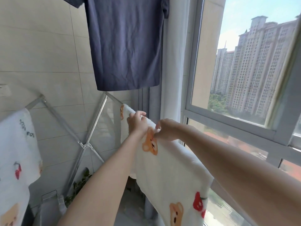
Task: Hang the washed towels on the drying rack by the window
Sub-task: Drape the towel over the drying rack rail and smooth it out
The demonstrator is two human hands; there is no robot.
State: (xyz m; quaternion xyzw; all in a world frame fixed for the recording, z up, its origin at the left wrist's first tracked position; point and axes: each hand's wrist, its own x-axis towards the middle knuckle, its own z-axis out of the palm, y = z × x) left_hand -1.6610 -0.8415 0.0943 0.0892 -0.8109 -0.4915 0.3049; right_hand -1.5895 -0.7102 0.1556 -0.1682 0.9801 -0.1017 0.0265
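White fleece printed with orange bears and red strawberries makes up the towel draped over the window-side rail of the folding metal drying rack; that rack is the landmark here. The towel lies along the rail, its near end hanging low, its far end reaching almost to the rail's tip.

Both bare forearms stretch out over it. The right hand sits on the ridge of the towel at the rail, its grip pinched together on a fold of fabric beside a bear print. Just beyond, the left hand curls over the same ridge, fingers closed around the cloth and likely the rail beneath.

The towel looks soft, limp and light, perhaps somewhat heavier if damp; it should bunch and slide easily on smooth metal. I judge the top edge along the rail the best place to take hold, pinching and tugging outward to spread it flat.

On the rack's opposite rail, away from the window, hangs a second white printed towel. Above the rack's far end hangs a navy T-shirt, with the aluminium-framed window alongside.
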